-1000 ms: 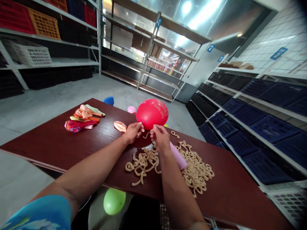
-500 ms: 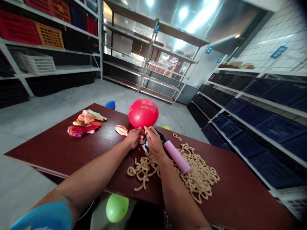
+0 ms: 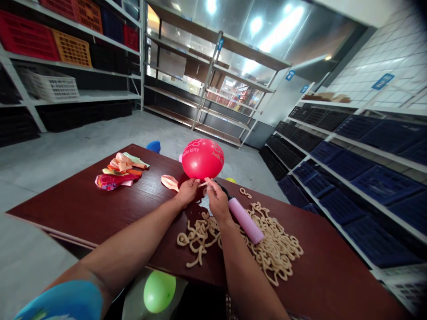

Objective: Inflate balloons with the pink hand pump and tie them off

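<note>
An inflated red balloon [image 3: 203,159] with printed lettering stands above the far edge of the brown table [image 3: 76,200]. At its lower end, my left hand [image 3: 188,192] pinches the balloon's neck. My right hand [image 3: 216,198] has its fingers closed on a thin pale strand stretching from the left fingertips. Just right of that hand lies a pink pump [image 3: 246,220] with a dark end, partly on a heap of tan cords [image 3: 278,249]. A flat peach balloon [image 3: 170,182] rests left of my hands.
Several flat coloured balloons [image 3: 122,171] lie at the table's left. A green balloon [image 3: 160,291] is below the near edge. Racks with blue crates [image 3: 380,182] stand right; a metal rack [image 3: 208,71] stands behind.
The red balloon has turned, showing its print on both sides, and sits slightly further right. My hands have drawn a little apart, with the pale strand now visible between them.
</note>
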A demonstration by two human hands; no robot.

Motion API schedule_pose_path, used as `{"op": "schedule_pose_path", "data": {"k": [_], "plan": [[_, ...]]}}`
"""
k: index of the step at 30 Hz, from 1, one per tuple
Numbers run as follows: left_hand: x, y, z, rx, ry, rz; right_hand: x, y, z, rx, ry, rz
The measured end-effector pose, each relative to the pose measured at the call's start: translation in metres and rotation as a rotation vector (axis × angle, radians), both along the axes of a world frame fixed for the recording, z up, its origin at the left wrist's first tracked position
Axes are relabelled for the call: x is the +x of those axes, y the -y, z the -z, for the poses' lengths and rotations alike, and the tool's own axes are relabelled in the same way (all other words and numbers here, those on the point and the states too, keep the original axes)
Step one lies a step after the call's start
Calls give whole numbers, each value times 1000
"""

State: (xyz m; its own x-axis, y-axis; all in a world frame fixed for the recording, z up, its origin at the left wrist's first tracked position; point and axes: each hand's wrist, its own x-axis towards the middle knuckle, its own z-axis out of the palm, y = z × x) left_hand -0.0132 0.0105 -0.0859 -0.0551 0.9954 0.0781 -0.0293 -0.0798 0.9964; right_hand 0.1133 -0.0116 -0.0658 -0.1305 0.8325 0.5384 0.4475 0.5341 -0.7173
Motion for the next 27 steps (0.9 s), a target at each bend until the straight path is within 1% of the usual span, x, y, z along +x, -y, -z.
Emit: {"op": "schedule_pose_path", "data": {"k": [2,4,6,7,9,11,12,13,14,15,16,17,18,20,21,22,23,24,26,27], "plan": [[-2,-2,1,41,-69,-26,-2,1,-1,-79,-146,-9],[-6,-3,1,82,-130,-41,-4,4,-5,-135,-299,15],[-9,-3,0,124,-218,-62,-6,6,-13,-124,-392,74],[-10,-3,-1,140,-255,-67,-8,6,-17,-81,-389,103],[-11,-1,-4,164,-306,-60,-13,2,-28,53,-290,125],[-11,2,-7,169,-301,-40,-24,-8,-40,174,-112,72],[-10,3,-7,148,-259,-23,-30,-16,-46,201,-32,33],[-9,5,-8,100,-184,4,-38,-25,-52,197,53,-49],[-8,5,-8,31,-77,40,-45,-33,-57,161,174,-163],[-7,6,-8,-51,55,86,-52,-41,-63,124,286,-239],[-6,6,-8,-131,195,129,-57,-47,-69,105,365,-277],[-6,5,-8,-196,330,162,-60,-50,-74,107,392,-278],[-5,4,-8,-242,446,182,-61,-50,-78,125,377,-249],[-6,1,-8,-298,613,209,-55,-41,-82,172,272,-131],[-6,0,-9,-325,673,223,-48,-34,-81,178,218,-55],[-6,0,-10,-351,725,240,-40,-26,-77,151,194,40],[-7,0,-12,-378,773,260,-30,-17,-72,96,201,138],[-7,1,-15,-396,818,279,-21,-10,-64,6,239,187],[-6,5,-21,-422,901,321,-6,-1,-44,-200,319,197],[-6,7,-25,-437,939,349,-2,0,-33,-282,299,192]]}}
